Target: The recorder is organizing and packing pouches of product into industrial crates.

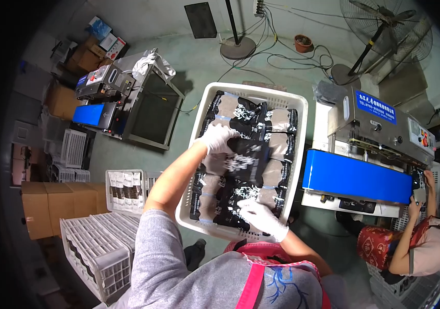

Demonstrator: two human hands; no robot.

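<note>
A white plastic crate (pixel 302 116) stands before me, holding several rows of black pouches with clear windows that show greyish-brown contents. My left hand (pixel 218 140), in a white glove, grips the upper left edge of a black pouch (pixel 247 164), which is blurred and lies over the others near the crate's middle. Over the near end of the crate is my right hand (pixel 260 218), also gloved. Its fingers rest on another black pouch (pixel 239 220) with white print; whether they grip it is hidden.
On the right, a band sealing machine (pixel 374 123) with a blue conveyor belt (pixel 355 177) stands beside a seated co-worker (pixel 417 247) holding a pouch (pixel 419 189). A second sealer (pixel 100 85) is at left. White crates (pixel 100 247) and cardboard boxes (pixel 60 204) stand lower left; cables (pixel 278 58) cross the floor.
</note>
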